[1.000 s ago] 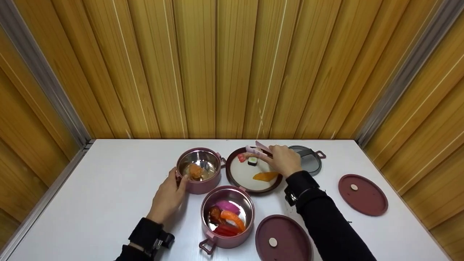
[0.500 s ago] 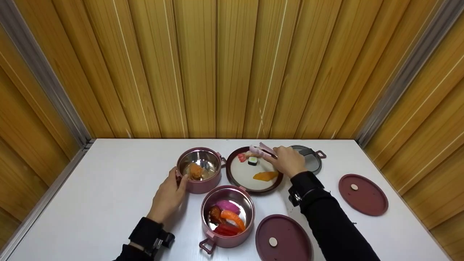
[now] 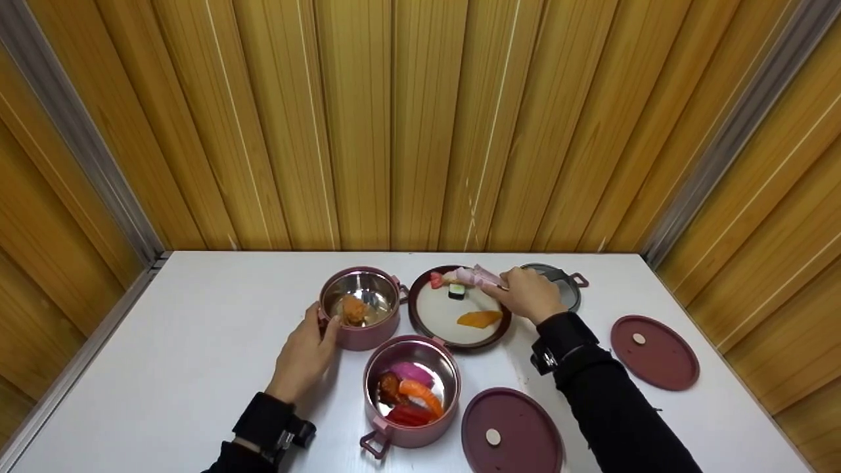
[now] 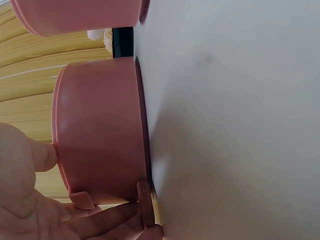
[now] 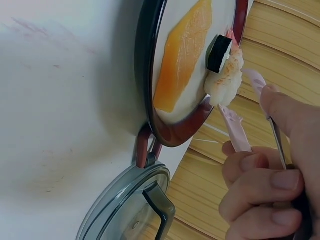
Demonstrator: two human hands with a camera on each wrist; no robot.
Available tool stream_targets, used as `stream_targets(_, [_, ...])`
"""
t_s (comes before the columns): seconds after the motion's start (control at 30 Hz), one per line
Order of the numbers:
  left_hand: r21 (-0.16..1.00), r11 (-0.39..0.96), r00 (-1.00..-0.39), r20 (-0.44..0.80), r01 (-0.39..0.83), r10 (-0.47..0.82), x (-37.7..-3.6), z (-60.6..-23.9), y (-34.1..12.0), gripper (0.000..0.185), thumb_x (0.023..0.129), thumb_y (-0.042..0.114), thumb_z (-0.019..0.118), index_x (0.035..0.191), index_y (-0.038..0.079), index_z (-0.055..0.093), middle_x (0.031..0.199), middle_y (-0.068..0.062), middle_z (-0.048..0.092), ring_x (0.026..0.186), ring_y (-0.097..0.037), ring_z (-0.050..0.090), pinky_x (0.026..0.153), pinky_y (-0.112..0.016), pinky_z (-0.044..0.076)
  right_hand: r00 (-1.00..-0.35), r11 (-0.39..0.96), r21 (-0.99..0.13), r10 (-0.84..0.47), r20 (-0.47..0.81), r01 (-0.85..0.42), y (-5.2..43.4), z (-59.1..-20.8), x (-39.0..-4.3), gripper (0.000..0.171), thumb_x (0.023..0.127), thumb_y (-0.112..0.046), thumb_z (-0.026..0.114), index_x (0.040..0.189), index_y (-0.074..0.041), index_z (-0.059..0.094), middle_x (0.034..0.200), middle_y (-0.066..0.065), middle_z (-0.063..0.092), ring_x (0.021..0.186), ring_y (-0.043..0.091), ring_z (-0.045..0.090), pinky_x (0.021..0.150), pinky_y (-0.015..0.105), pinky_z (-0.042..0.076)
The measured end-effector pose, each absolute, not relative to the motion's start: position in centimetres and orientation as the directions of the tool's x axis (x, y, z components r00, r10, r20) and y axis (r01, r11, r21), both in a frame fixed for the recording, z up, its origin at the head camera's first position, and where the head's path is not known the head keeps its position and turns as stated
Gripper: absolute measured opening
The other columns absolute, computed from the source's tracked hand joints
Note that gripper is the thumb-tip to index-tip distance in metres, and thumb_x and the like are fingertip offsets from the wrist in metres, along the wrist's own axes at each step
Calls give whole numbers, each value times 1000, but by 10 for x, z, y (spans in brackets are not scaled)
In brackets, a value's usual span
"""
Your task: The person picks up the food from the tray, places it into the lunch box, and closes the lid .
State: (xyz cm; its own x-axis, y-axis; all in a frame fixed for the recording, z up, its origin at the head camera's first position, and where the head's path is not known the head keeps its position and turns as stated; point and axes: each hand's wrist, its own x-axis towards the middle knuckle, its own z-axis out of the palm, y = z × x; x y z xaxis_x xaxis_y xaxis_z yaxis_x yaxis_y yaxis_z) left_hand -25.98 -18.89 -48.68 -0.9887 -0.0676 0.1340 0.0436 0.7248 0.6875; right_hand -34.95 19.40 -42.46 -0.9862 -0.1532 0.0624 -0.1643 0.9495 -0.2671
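Left hand (image 3: 303,355) rests against the near-left side of the far pot (image 3: 361,309), fingers (image 4: 107,220) lying relaxed along its wall and base rather than wrapped round it. This pot sits just left of the plate (image 3: 430,315) and holds one orange piece (image 3: 355,309).

The near pot (image 3: 412,391) stands in front of the plate, touching or nearly touching its rim, and carries several pieces: one pink, one brown, one orange, one red.

The plate has a dark red rim and a white face. On it lie an orange slice (image 3: 479,318) at the near side, a small black-wrapped roll (image 3: 456,291) toward the far side, and a white-and-red shrimp piece (image 3: 447,279) at the far rim.

Right hand (image 3: 529,293), just right of the plate, grips pink tongs (image 3: 478,276); in the right wrist view the fingers (image 5: 255,192) curl round the handles and the two tips bracket the shrimp piece (image 5: 225,80), which is still on the plate.

A grey lid (image 3: 558,282) lies beyond the right hand, right of the plate. One dark red lid (image 3: 512,430) lies near-right of the plate, another (image 3: 654,351) well to its right.

Judgement: both pots partly filled, three pieces left on the plate, all lids off; roughly past halfway, with the shrimp piece the one in hand
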Motion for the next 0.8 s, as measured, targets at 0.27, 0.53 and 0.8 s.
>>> stream_targets(0.27, [692, 720, -988, 137, 46, -68, -261, -488, -189, 66, 115, 35, 46, 161, -10, 33, 156, -38, 50, 142, -55, 53, 118, -66, 44, -978, 966, -183, -158, 134, -181, 193, -431, -350, 55, 103, -56, 66, 122, -7, 78, 103, 22, 76, 88, 38, 73, 64, 52, 54])
stream_targets(0.53, [692, 719, -989, 139, 54, -59, -260, -488, -189, 67, 116, 37, 46, 161, -12, 33, 157, -38, 49, 144, -54, 52, 119, -66, 44, -965, 968, -144, -174, 195, -204, 190, -440, -352, 54, 100, -53, 72, 132, -9, 75, 108, 26, 78, 92, 46, 76, 69, 57, 59])
stream_targets(0.8, [694, 718, -989, 132, 48, -61, -259, -489, -190, 67, 116, 37, 45, 161, -11, 33, 156, -38, 49, 144, -55, 52, 119, -66, 44, -969, 974, -129, -161, 185, -187, 188, -444, -353, 62, 101, -56, 69, 144, -10, 69, 114, 30, 77, 97, 49, 75, 72, 59, 61])
